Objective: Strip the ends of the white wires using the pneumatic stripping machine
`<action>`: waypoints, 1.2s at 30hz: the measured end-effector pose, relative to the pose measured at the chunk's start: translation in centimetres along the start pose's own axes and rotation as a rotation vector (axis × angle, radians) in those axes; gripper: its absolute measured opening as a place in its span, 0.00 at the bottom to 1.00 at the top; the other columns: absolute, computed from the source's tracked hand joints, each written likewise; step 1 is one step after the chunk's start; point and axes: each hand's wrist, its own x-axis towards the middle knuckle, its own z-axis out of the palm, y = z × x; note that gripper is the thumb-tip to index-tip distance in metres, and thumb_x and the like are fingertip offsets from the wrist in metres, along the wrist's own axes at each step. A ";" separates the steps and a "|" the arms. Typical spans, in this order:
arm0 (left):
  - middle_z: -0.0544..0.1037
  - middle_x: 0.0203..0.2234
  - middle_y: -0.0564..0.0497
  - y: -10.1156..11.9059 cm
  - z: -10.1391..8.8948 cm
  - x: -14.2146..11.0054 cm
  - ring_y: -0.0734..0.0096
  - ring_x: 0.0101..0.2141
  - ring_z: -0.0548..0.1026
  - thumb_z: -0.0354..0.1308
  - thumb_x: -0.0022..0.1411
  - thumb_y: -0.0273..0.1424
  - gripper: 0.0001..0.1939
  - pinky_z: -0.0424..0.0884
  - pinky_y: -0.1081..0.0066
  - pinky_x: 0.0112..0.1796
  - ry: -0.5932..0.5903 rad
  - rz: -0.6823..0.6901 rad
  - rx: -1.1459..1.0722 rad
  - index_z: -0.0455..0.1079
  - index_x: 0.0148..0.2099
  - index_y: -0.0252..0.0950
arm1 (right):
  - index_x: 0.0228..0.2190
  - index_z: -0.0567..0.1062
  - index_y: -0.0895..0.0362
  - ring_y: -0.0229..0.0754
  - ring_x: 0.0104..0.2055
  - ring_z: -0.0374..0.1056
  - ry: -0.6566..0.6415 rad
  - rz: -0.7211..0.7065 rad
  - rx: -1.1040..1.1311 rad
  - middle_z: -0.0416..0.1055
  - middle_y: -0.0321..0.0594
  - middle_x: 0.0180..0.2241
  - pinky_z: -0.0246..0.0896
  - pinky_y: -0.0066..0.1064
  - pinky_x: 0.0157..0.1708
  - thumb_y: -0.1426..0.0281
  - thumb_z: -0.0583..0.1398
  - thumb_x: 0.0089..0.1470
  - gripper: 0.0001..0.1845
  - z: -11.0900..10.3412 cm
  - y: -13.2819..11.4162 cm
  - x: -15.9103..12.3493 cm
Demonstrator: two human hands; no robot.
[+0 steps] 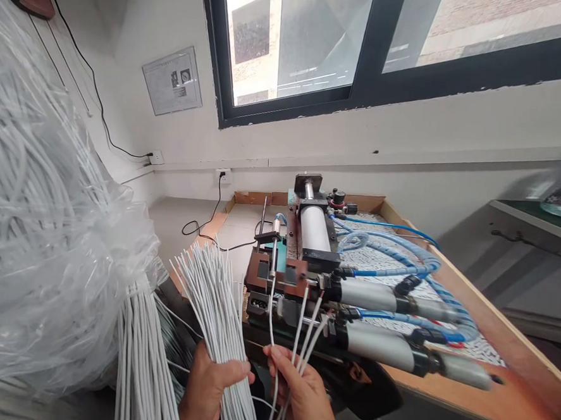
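My left hand [215,383] is closed round a thick bundle of white cables [217,307], its cut ends fanning upward. Just to the right, my right hand [302,389] pinches a single white cable [273,311] between thumb and finger. That cable's upper end reaches the jaws of a pneumatic wire stripping machine [277,270]. Several other cables [309,329] also stand up from my right hand, apart from the first, with reddish tips showing at their ends. The lower parts of these cables run down behind the hand.
Silver air cylinders [376,349] and blue air hoses [401,265] extend right of the machine, above scattered white offcuts [378,241]. A wooden-edged table [448,271] surrounds them. At left hangs a large plastic-wrapped mass of cables [46,221]. Behind are a wall and a window [291,103].
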 end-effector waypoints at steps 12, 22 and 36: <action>0.75 0.19 0.54 1.2 1.2 -0.1 0.69 0.24 0.70 0.56 0.40 0.16 0.10 0.67 0.70 0.27 -0.241 0.079 0.134 0.71 0.28 0.32 | 0.19 0.74 0.62 0.29 0.14 0.49 -0.086 -0.117 -0.097 0.59 0.31 0.11 0.41 0.23 0.15 0.61 0.65 0.34 0.15 1.0 0.2 -0.2; 0.74 0.17 0.54 0.1 -0.5 0.7 0.70 0.21 0.71 0.58 0.40 0.20 0.06 0.68 0.70 0.25 -0.025 0.027 0.067 0.70 0.26 0.31 | 0.18 0.73 0.61 0.26 0.11 0.52 0.052 -0.004 0.010 0.67 0.34 0.13 0.43 0.19 0.12 0.61 0.68 0.27 0.16 -0.2 1.9 -0.3; 0.72 0.15 0.56 0.9 0.2 0.3 0.71 0.19 0.70 0.57 0.38 0.19 0.06 0.67 0.71 0.23 0.048 0.016 0.048 0.68 0.23 0.32 | 0.14 0.69 0.61 0.24 0.08 0.44 -0.084 0.089 0.020 0.56 0.28 0.05 0.33 0.19 0.11 0.59 0.64 0.35 0.18 -0.9 0.7 -1.0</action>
